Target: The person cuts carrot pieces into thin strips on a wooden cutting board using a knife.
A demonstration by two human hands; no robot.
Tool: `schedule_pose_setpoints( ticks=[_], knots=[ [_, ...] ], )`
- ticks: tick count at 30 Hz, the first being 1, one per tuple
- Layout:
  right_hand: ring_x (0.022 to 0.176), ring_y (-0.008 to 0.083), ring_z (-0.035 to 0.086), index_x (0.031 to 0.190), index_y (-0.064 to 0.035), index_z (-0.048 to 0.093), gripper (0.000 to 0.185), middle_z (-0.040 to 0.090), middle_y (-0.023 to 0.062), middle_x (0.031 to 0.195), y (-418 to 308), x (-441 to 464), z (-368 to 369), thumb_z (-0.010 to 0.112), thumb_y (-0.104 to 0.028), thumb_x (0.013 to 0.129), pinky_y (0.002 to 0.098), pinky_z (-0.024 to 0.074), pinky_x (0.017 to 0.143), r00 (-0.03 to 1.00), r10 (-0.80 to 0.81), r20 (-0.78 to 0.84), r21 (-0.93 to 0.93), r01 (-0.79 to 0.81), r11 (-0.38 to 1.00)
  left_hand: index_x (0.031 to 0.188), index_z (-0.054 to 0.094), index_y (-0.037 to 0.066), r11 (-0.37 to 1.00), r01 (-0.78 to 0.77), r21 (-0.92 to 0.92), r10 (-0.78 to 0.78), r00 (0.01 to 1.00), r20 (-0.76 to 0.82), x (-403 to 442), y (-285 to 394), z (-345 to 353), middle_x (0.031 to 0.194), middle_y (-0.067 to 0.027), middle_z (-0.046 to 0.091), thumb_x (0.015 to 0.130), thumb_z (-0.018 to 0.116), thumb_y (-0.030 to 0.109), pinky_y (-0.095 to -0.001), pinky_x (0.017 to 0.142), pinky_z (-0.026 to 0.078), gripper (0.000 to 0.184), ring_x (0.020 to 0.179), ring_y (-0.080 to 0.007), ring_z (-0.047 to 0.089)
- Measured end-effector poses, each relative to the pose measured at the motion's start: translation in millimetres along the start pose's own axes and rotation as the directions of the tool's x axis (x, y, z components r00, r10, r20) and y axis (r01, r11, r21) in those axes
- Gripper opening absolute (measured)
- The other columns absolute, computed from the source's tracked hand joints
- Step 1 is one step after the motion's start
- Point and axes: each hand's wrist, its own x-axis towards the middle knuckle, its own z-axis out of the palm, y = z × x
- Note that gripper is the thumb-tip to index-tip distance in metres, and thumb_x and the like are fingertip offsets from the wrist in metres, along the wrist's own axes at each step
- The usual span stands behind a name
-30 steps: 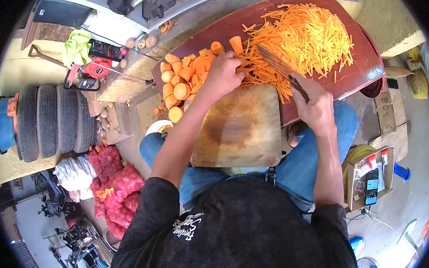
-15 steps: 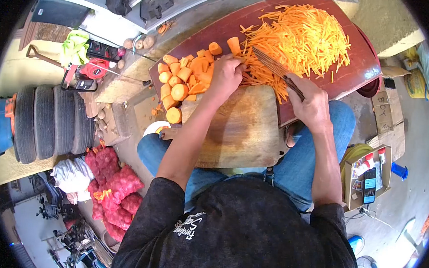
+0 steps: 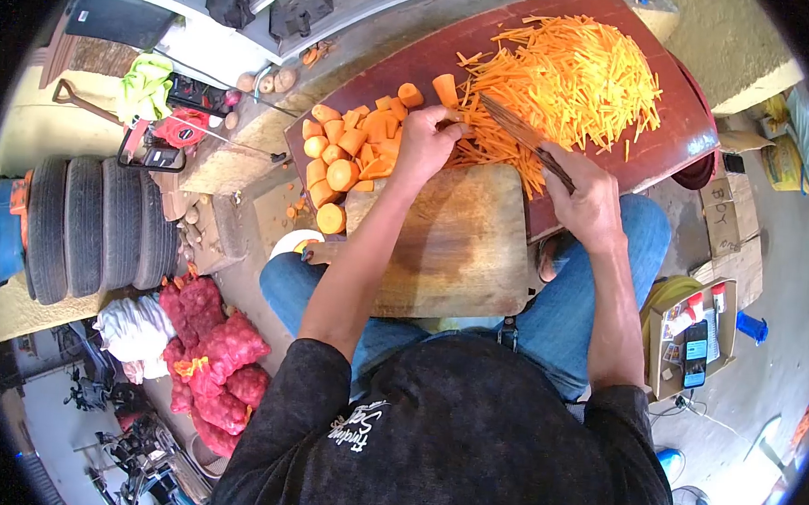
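While the square, brown-stained wooden cutting board [image 3: 447, 246] sits over the lap, both hands are out past its far edge, well apart. Right hand [image 3: 582, 191] is closed on the handle of a long, dark-bladed knife [image 3: 520, 130]. Key relation: the knife's long axis runs forward and left from the right fist, so the tip ends just ahead and slightly right of the left fingertips. Left hand [image 3: 427, 146] has thumb and fingers drawn together at the left edge of the loose orange carrot strips; can't tell if a piece is pinched. Those strips lie between the hands, blade angled over them. The thick orange carrot chunks [image 3: 343, 147] sit left of the left hand, the nearer one. One upright stubby carrot piece [image 3: 445, 90] stands just beyond its fingers. Farther out and right: the tall heap of thin orange carrot strips [image 3: 586, 78] on the dark-red table [image 3: 680, 112], past the knife.
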Motion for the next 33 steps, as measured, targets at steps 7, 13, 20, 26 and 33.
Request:
schedule_pose_setpoints(
  ticks=[7, 13, 20, 26, 33],
  knots=[
    [0.097, 0.0411, 0.079, 0.129, -0.0062, 0.079, 0.037, 0.08, 0.0213, 0.108, -2, -3, -1, 0.081, -0.011, 0.093, 0.0478, 0.0648, 0.085, 1.0, -0.021, -0.019, 0.002, 0.021, 1.0, 0.101, 0.081, -0.003, 0.999, -0.004, -0.045, 0.002, 0.999, -0.048, -42, 16, -8, 0.093, -0.0054, 0.082, 0.095, 0.082, 0.003, -0.0286, 0.072, 0.055, 0.009, 0.08, -0.0101, 0.071],
    [0.1, 0.0419, 0.079, 0.128, -0.002, 0.077, 0.036, 0.08, 0.0223, 0.109, -17, -12, -3, 0.081, -0.01, 0.094, 0.0478, 0.0642, 0.087, 0.993, -0.121, -0.009, -0.022, 0.121, 0.992, 0.102, 0.078, 0.002, 0.643, -0.451, 0.619, 0.521, 0.85, 0.077, -127, 21, -17, 0.092, -0.0106, 0.069, 0.09, 0.081, 0.004, -0.0446, 0.081, 0.051, 0.012, 0.089, -0.0291, 0.068],
    [0.11, 0.045, 0.076, 0.137, 0.0032, 0.069, 0.04, 0.078, 0.0255, 0.12, -73, -46, -17, 0.075, -0.009, 0.1, 0.0498, 0.0624, 0.091, 0.96, -0.116, 0.256, 0.076, 0.1, 0.992, 0.104, 0.076, 0.005, 0.685, -0.404, 0.607, 0.477, 0.878, 0.046, -172, 15, -27, 0.098, -0.0108, 0.062, 0.088, 0.081, 0.007, -0.0491, 0.083, 0.046, 0.017, 0.094, -0.035, 0.062],
    [0.111, 0.053, 0.071, 0.148, -0.0014, 0.056, 0.044, 0.073, 0.0319, 0.118, -99, -59, -14, 0.066, -0.017, 0.108, 0.0584, 0.0592, 0.091, 0.894, -0.001, 0.448, 0.029, -0.013, 1.0, 0.107, 0.077, 0.003, 0.701, -0.472, 0.535, 0.483, 0.866, 0.13, -153, 16, -22, 0.101, -0.0129, 0.062, 0.077, 0.081, 0.004, -0.0493, 0.087, 0.046, 0.031, 0.1, -0.0361, 0.06],
    [0.11, 0.0557, 0.069, 0.141, 0.0014, 0.057, 0.038, 0.072, 0.0339, 0.117, -116, -69, -9, 0.067, -0.014, 0.108, 0.0599, 0.0576, 0.089, 0.87, 0.056, 0.489, 0.071, -0.103, 0.992, 0.095, 0.074, 0.001, 0.719, -0.49, 0.493, 0.488, 0.861, 0.145, -148, 7, -20, 0.1, -0.0126, 0.062, 0.071, 0.081, 0.006, -0.0491, 0.085, 0.045, 0.025, 0.101, -0.0356, 0.059]
  ],
)
